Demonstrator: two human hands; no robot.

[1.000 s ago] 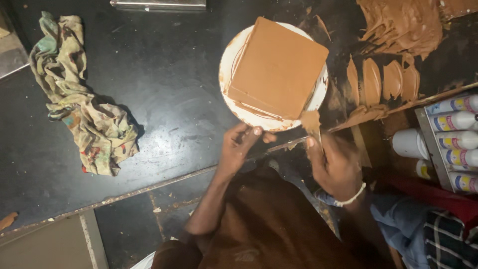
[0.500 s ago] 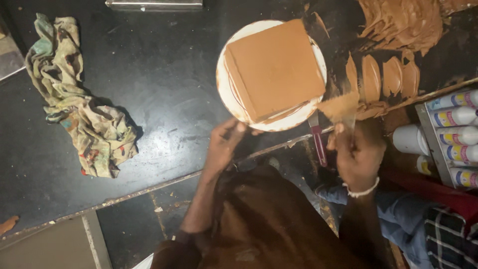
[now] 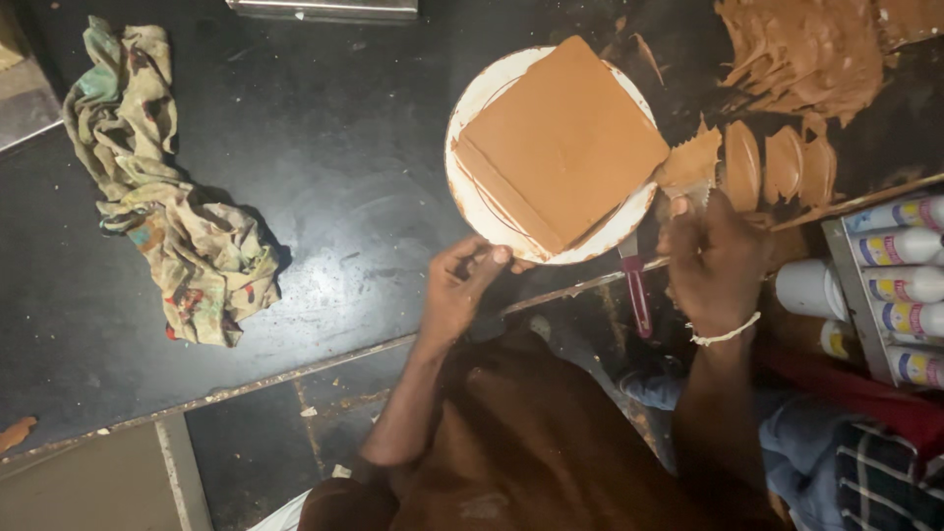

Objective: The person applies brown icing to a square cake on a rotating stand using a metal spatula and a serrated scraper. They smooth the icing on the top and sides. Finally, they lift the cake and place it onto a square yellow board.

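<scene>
A square brown slab (image 3: 562,138) lay tilted on a round white plate (image 3: 470,202) on a dark worktable (image 3: 324,197). The left hand (image 3: 460,285) reached up from below the plate, forearm angled in from the body, fingers curled and thumb pinched on the plate's near rim. The right hand (image 3: 713,258), a white band at its wrist, sat just right of the plate with knuckles up, fingers closed around a scraper (image 3: 688,167) whose blade, loaded with brown paste, touched the plate's right edge beside the slab. A red-handled knife (image 3: 637,295) lay just below the plate, between the two hands, untouched.

Right of the plate, three oval dabs of paste (image 3: 782,162) sat in a row, with a larger smear (image 3: 806,54) above them. Farther right stood a rack of tubes (image 3: 900,285) and a white jar (image 3: 808,287). Well to the left of the plate lay a crumpled, paint-stained rag (image 3: 162,197).
</scene>
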